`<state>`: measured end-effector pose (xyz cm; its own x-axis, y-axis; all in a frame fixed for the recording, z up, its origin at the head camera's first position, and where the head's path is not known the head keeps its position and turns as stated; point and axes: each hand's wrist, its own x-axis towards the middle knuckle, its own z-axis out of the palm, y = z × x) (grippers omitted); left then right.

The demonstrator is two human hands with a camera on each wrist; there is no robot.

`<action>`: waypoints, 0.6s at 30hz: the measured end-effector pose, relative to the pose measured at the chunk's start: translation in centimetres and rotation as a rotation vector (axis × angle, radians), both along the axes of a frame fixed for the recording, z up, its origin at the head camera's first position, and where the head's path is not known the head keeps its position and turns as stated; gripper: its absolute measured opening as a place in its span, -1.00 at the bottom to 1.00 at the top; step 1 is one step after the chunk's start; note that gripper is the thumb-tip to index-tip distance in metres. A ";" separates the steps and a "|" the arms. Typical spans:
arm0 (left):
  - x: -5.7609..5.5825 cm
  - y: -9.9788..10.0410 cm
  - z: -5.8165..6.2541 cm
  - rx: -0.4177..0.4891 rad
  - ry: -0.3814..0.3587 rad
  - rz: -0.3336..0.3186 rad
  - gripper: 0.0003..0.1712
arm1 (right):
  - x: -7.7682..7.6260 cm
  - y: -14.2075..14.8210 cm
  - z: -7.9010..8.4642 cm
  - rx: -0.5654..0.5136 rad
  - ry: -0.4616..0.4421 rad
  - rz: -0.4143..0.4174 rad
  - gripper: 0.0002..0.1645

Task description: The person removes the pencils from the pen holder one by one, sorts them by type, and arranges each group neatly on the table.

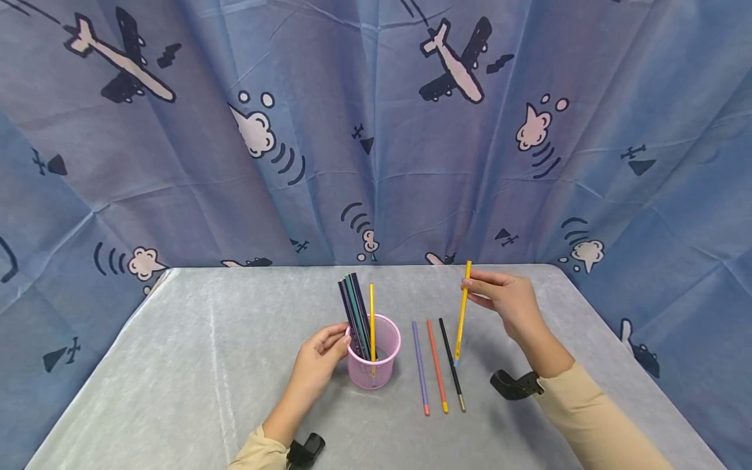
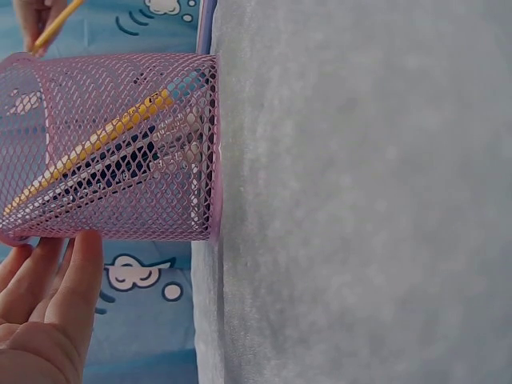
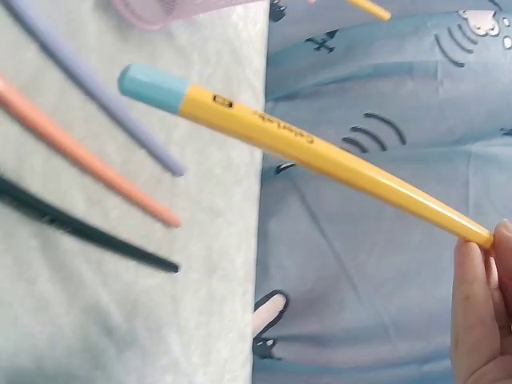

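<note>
Pinching the yellow pencil (image 1: pixel 463 310) by its upper end, the right hand (image 1: pixel 512 303) holds it steeply, right of the pink cup (image 1: pixel 384 372); a light, firm pinch should keep it clear of the black pencil (image 1: pixel 457 387). Fingers relaxed, the left hand (image 1: pixel 319 359) touches the cup's left side.

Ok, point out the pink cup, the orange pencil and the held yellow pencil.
Pink cup (image 1: pixel 361 375), head view: front of its mesh wall.
Orange pencil (image 1: pixel 437 365), head view: middle of its shaft.
Held yellow pencil (image 3: pixel 306 155), right wrist view: middle of its shaft.
</note>
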<state>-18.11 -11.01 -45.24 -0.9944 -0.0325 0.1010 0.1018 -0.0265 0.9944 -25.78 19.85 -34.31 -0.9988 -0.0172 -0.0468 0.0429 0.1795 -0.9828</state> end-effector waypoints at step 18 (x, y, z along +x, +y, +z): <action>-0.1 -0.1 -0.1 -0.023 -0.004 0.002 -0.59 | -0.6 1.6 -3.0 0.132 -0.094 0.003 -0.38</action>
<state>-18.16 -11.06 -45.37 -0.9947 -0.0327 0.0974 0.0976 -0.0035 0.9952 -26.42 21.40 -37.31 -0.9898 -0.0081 -0.1424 0.1331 0.3068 -0.9424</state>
